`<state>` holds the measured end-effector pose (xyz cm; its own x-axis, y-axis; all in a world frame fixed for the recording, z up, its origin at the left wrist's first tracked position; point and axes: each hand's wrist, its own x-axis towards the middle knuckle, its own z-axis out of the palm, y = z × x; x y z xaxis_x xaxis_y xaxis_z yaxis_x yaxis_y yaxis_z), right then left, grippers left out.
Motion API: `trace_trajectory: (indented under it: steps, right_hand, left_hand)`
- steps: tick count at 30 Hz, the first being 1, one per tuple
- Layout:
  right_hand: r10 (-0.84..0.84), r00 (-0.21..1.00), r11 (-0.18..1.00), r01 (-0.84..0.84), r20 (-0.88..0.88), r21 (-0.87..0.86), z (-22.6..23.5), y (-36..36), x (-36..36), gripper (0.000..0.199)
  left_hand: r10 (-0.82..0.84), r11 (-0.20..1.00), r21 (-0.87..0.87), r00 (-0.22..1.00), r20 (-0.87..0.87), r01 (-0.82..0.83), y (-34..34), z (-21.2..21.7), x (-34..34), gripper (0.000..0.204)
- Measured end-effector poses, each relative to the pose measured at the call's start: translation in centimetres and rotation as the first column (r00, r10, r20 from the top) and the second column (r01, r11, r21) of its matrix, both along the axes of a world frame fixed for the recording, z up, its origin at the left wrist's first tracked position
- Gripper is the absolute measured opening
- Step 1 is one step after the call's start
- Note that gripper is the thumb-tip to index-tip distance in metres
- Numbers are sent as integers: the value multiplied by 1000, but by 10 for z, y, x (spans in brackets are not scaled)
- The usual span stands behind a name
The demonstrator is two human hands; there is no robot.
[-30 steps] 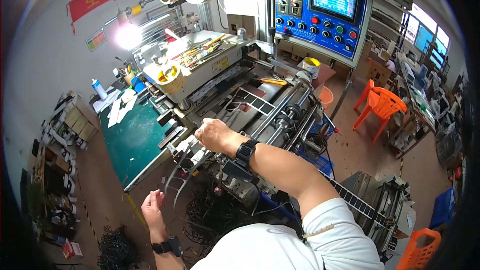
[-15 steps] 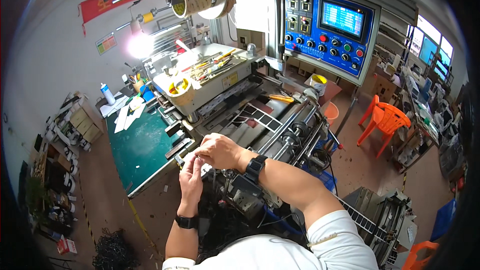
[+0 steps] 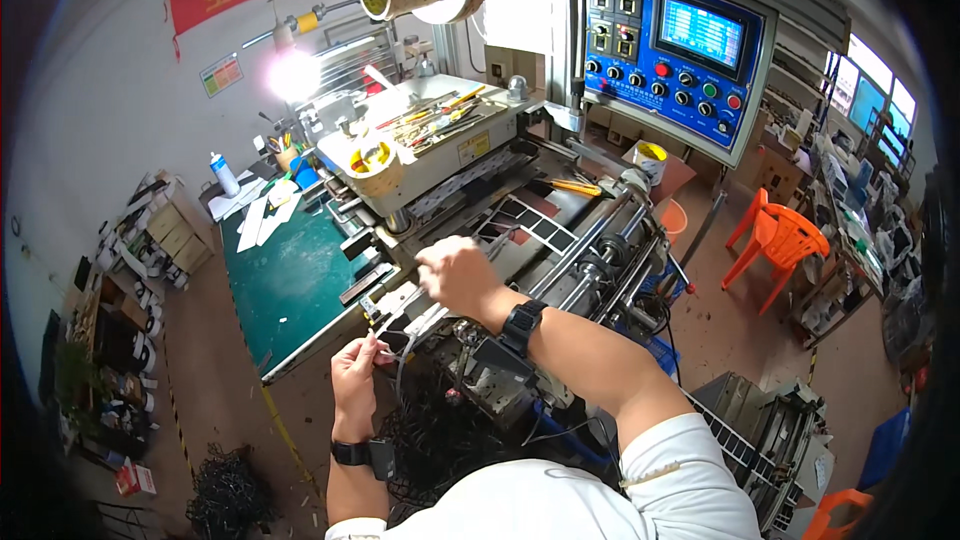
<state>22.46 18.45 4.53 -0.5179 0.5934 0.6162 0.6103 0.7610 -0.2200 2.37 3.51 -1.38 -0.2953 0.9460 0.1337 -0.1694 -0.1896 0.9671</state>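
1. Pale strip point(image 3: 385, 354): thin, at press's near L edge; one end at L fingertips, far end lost among machine parts.

2. L hand point(image 3: 352, 372): nearly closed, thumb & fingertips pinching strip; pinch prob. suits so thin, floppy a piece. Forearm near-vert. from lower edge, black wristband point(image 3: 352, 453); hand low, just outside machine edge.

3. R hand point(image 3: 458, 276): above near side of press, higher than L, apart from it. Fingers curled in, motion-blurred; can't tell if anything is gripped. Back of hand up, elbow bent out, forearm diag. from lower R, black watch point(image 3: 522, 325). Higher pos. prob. keeps hands from crossing.

4. Ladder-pattern web point(image 3: 548, 233): black cells, white bars; flat on bed beside rollers point(image 3: 600, 255), prob. flat to meet them squarely.

5. Yellow utility knife (apparently) point(image 3: 575, 188): on bed beyond web, prob. parked for reach.

6. Hand tools point(image 3: 432, 122): heaped on press top, prob. to spare bed space. Yellow-stained tub point(image 3: 375, 183) at its near L corner.

7. Blue control panel point(image 3: 640, 90): upper R, facing operator, prob. for easy reading.

8. Outlying: green worktop point(image 3: 290, 275), L; black scrap tangle point(image 3: 440, 440), low, betw. forearms.
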Motion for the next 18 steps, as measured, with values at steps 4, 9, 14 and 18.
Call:
trace_trajectory:
  steps: [4, 9, 14, 18]
  right_hand:
    - [-220, 903, 873, 351, 369, -339, 11, 0, -12, 35]
    - [-203, 864, 770, 431, 460, -470, 7, 14, -1, 43]
    - [-160, 967, 987, 161, 200, 9, -35, 24, 6, 11]
    - [-121, 965, 980, 153, 231, -128, -28, 24, 5, 15]
  left_hand:
    - [20, 999, 31, 998, 63, -22, -13, 10, -2, 25]
    - [54, 994, 87, 995, 81, -61, -20, 29, -15, 26]
    - [17, 994, 104, 999, 48, -21, -36, 37, -17, 25]
    - [-28, 991, 132, 997, 68, 18, -44, 47, -6, 26]
